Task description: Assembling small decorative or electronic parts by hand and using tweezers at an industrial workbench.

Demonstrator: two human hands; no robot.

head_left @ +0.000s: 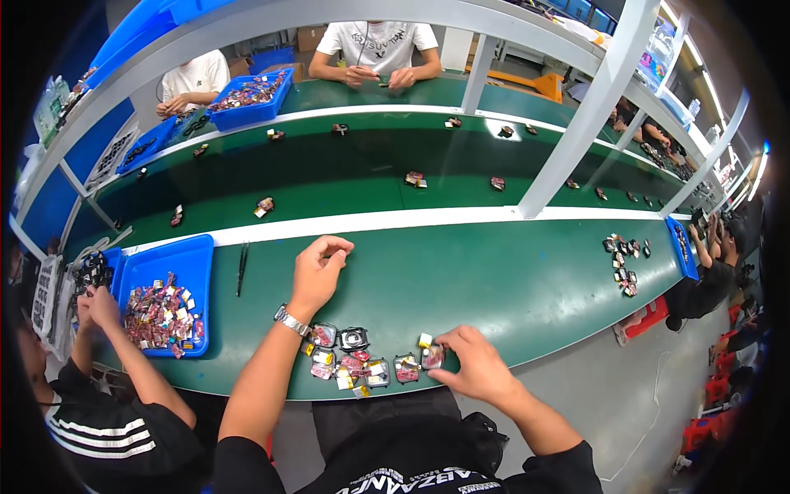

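Observation:
My right hand [477, 364] has its thumb and fingers around the sides of a small watch case [432, 356] with a red part inside, at the near edge of the bench. A yellow-and-white piece [425, 340] sits by its upper edge. To its left lies another watch case [407, 368]. Farther left are several more cases with red and yellow parts, among them a black one [354, 338]. My left hand [319, 273], a metal watch on its wrist, is raised over the green bench beyond this group. Its fingers are curled in, and I see nothing in them.
Black tweezers [241, 269] lie left of my left hand, beside a blue tray [207, 296] of small parts. A neighbour's hands [99, 309] work at far left. A green conveyor [329, 177] carries spaced pieces beyond a white rail. More cases [621, 263] lie right.

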